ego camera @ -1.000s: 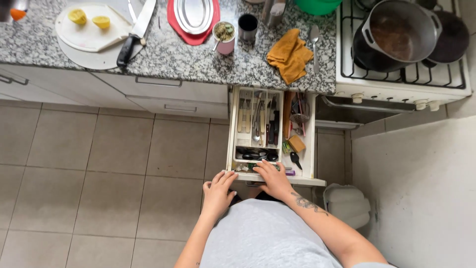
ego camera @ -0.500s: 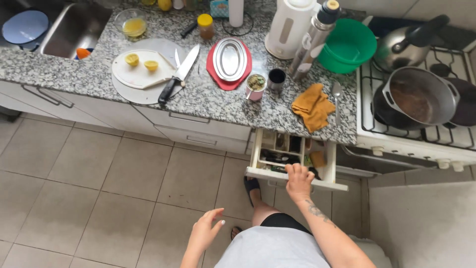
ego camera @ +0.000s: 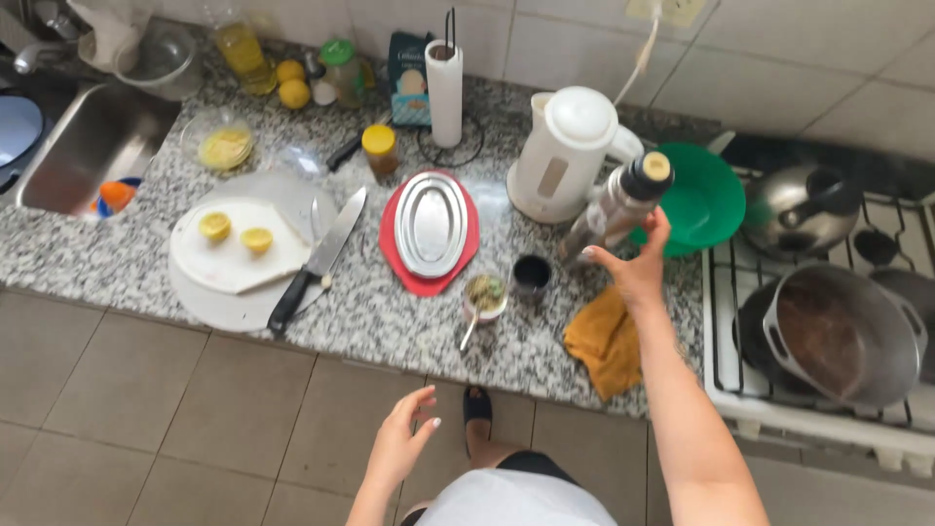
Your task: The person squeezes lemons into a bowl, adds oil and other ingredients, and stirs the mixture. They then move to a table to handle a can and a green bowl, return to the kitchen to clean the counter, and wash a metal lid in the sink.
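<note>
Reaching up over the tabletop, the right hand has arrived at a tall steel flask with a dark cap and a tan top. The fingers are spread and curved about the lower side of its body, touching it or very nearly so, not yet closed round it; I judge this the moment of taking hold. A firm grip would call for the fingers to wrap the smooth, shiny cylinder fully, since it looks slippery and top-heavy. The flask stands tilted in the view, at the back of the speckled granite, just beside a white electric kettle and in front of a green bowl.

Just below it lie a small dark cup, a cup with a spoon and greenish contents, and a crumpled yellow cloth under the forearm. Further left sit an oval metal dish on a red plate, a large knife, and a white board with two lemon halves. To the right, a pot stands on the stove.

The left hand hangs low over the tiled floor, fingers loosely open, holding nothing.
</note>
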